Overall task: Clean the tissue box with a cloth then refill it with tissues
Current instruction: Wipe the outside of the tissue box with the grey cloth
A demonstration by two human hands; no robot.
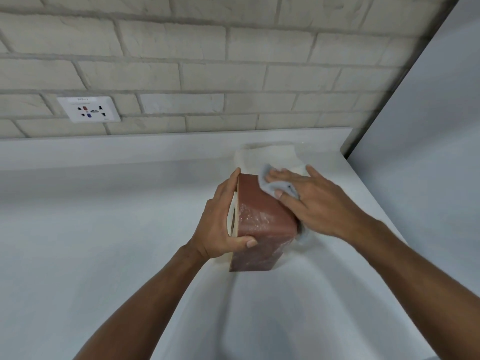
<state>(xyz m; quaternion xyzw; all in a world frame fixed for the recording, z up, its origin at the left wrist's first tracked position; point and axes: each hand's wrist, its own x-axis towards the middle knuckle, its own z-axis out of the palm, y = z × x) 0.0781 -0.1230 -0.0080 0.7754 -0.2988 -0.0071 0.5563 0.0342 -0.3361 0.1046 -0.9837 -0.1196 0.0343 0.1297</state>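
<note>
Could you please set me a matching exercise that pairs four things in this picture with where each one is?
Things:
1. tissue box
2. cloth
3. stack of tissues
4. wall socket

Places:
A. on the brick wall, far left
B. under the flat fingers of the right hand
C. gripped by the left hand, standing on the counter
D. lying on the counter behind the box

Pairs: 1-C, 2-B, 3-D, 4-A
</note>
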